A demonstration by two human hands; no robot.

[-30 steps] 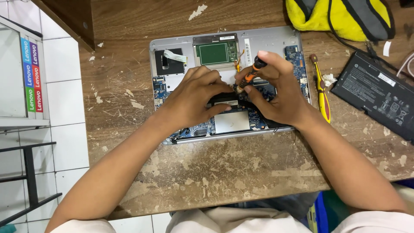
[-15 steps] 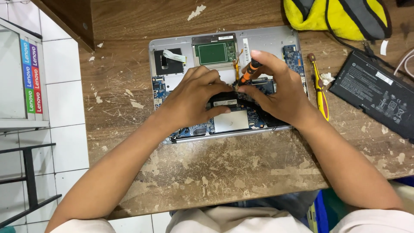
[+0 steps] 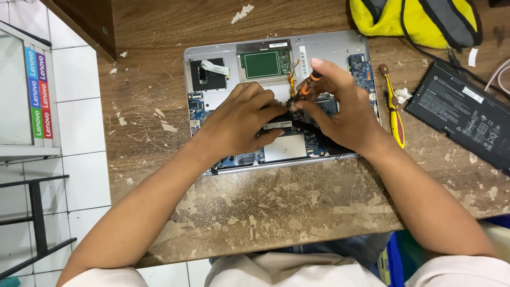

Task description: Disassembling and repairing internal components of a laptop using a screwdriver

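Note:
An opened silver laptop [image 3: 329,48] lies bottom-up on the worn wooden table [image 3: 276,212], its blue circuit boards and green touchpad board exposed. My right hand [image 3: 340,109] grips a small orange-and-black screwdriver [image 3: 308,85], tip down onto the board near the laptop's middle. My left hand [image 3: 239,122] rests flat on the board beside it, fingertips pressing next to the screwdriver tip. The spot under the tip is hidden by my fingers.
A yellow-handled tool [image 3: 393,106] lies just right of the laptop. A black flat battery pack [image 3: 462,114] sits at the far right. A yellow and grey bag [image 3: 414,18] lies at the back. White tiled floor and a shelf [image 3: 26,90] are to the left.
Both hands stay on the laptop's board. The screwdriver has shifted slightly in my right hand's fingers, with little else moving.

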